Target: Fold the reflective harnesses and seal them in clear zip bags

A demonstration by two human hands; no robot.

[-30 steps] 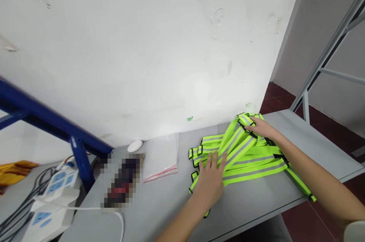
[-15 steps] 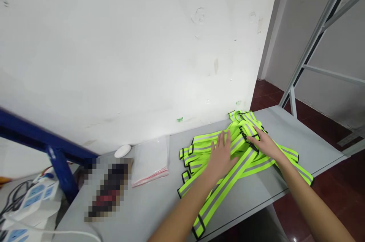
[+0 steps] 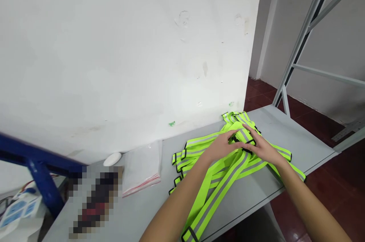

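Note:
A pile of neon-green reflective straps (image 3: pixel 216 166) with grey stripes and black ends lies on the grey table (image 3: pixel 296 139), one end hanging over the front edge. My left hand (image 3: pixel 221 145) rests on the middle of the pile, fingers curled toward a black buckle. My right hand (image 3: pixel 261 147) meets it from the right, fingers bent on the same spot. Both hands press or pinch the straps where they cross.
A stack of clear zip bags with red seals (image 3: pixel 141 166) lies left of the straps, with a small white oval object (image 3: pixel 112 158) behind it. A blurred dark item sits further left. A blue frame (image 3: pixel 37 166) and white power strips (image 3: pixel 17 211) are at far left; a grey rack (image 3: pixel 308 29) at right.
My left hand moved up and right across the straps to meet my right hand at the buckle. The straps have shifted, one end sliding over the front edge. The view panned right.

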